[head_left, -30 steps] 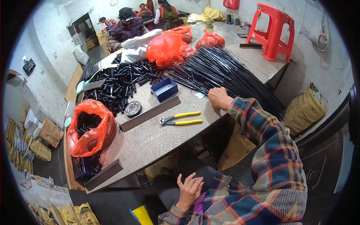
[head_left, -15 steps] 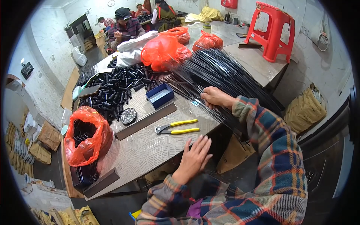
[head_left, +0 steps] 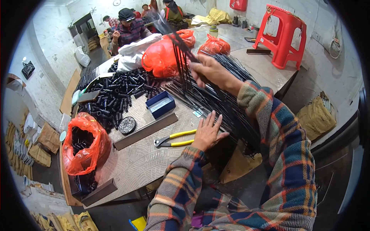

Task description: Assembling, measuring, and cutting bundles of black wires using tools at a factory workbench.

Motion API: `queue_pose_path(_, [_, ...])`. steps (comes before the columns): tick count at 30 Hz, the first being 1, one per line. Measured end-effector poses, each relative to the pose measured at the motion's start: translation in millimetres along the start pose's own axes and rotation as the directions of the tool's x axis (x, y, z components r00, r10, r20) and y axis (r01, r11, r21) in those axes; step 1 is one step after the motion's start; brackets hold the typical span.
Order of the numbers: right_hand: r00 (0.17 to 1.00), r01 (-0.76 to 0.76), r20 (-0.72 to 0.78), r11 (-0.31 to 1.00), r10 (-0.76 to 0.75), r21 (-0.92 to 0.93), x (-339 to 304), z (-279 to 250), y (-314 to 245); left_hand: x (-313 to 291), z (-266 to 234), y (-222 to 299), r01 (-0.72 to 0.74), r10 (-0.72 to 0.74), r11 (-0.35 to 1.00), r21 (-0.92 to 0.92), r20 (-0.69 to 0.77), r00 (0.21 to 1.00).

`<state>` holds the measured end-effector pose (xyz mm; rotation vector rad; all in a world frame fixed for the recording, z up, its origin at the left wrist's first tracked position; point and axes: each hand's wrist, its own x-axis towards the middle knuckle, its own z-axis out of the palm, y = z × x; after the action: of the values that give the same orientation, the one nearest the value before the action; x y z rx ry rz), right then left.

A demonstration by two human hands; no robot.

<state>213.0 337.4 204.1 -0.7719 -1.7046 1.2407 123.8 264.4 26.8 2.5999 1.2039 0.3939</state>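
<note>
A bundle of thin black rods [head_left: 179, 50] is raised above the table in the closed fingers of my right hand [head_left: 216, 74]; its upper end is smeared by motion. Below and behind this hand spreads a large pile of similar long black rods [head_left: 236, 66]. My left hand [head_left: 208, 131] is open, fingers spread, near the table's front edge beside the pile. Yellow-handled end-cutting pliers [head_left: 163, 141] lie just left of it, their handle ends partly hidden. A small blue open box [head_left: 163, 111] stands beyond the pliers.
A brown angle bar [head_left: 144, 133] and a round speckled tin [head_left: 127, 125] lie left. Short black tubular parts [head_left: 103, 99] are heaped behind, near an open red bag [head_left: 101, 140]. A red stool [head_left: 280, 56] stands far right. Across the table sits a person [head_left: 133, 32].
My right hand has lifted a bundle of rods up and leftward off the pile. My left hand has moved forward and right, now beside the pliers' handles and the pile.
</note>
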Motion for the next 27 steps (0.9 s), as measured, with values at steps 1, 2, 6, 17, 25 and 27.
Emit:
queue_pose_path(1, [0.999, 0.008, -0.033, 1.000, -0.008, 0.015, 9.3, 6.2, -1.4, -1.7, -1.3, -6.2, 0.020, -0.024, 0.999, 0.044, 0.080, 0.997])
queue_pose_path(2, [0.994, 0.036, -0.107, 0.999, -0.037, -0.010, 5.7, -11.6, -13.4, 10.3, 1.2, 9.4, -0.027, 0.027, 1.000, 0.008, 0.052, 0.998])
queue_pose_path(6, [0.951, 0.228, -0.223, 0.973, -0.216, 0.030, 39.4, -8.3, -42.4, -5.1, 7.7, -2.9, -0.069, 0.084, 0.993, 0.093, -0.173, 0.981])
queue_pose_path(17, [0.862, 0.277, -0.377, 0.938, -0.339, -0.210, 21.2, 27.4, 86.0, -112.6, -82.2, 54.6, -0.369, 0.259, 0.866, -0.337, -0.329, 0.908])
queue_pose_path(25, [0.983, -0.107, 0.169, 0.967, 0.069, 0.229, -33.5, 102.2, -33.1, -118.6, -155.8, 22.5, -0.367, -0.439, 0.401, -0.839, -0.528, 0.727])
queue_pose_path(27, [0.981, -0.072, 0.187, 0.987, 0.045, 0.141, -65.4, 122.8, -47.3, -117.9, -179.1, 7.2, -0.325, -0.503, 0.330, -0.886, -0.457, 0.734])
